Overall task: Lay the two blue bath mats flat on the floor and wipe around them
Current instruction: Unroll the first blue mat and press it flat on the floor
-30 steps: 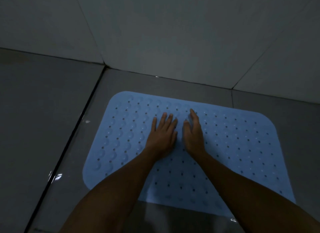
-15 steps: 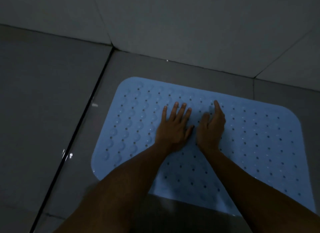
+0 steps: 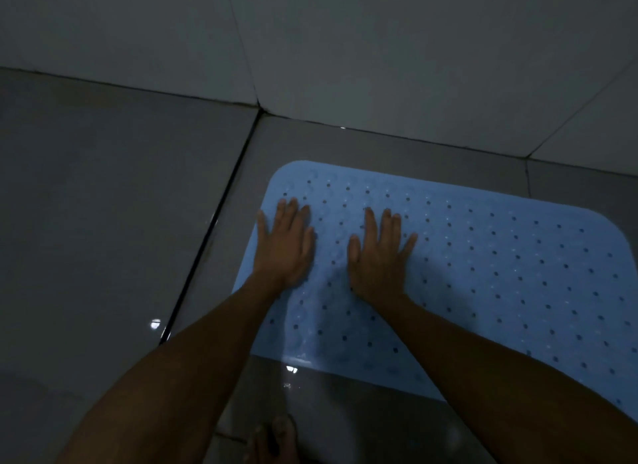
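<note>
One light blue bath mat [image 3: 490, 277] with rows of small holes lies flat on the grey tiled floor, close to the wall. My left hand [image 3: 284, 246] presses flat on the mat near its left edge, fingers straight. My right hand [image 3: 379, 256] lies flat on the mat a little to the right, fingers spread. Neither hand holds anything. A second mat is not in view.
A tiled wall [image 3: 379, 49] rises just behind the mat. A dark grout line [image 3: 207, 236] runs along the floor left of the mat. The glossy floor tile [image 3: 103, 222] shows light reflections. My bare toes [image 3: 276, 439] show at the bottom edge.
Both hands slid left across the mat and moved apart; the left hand now sits by the mat's left edge. The camera view shifted left.
</note>
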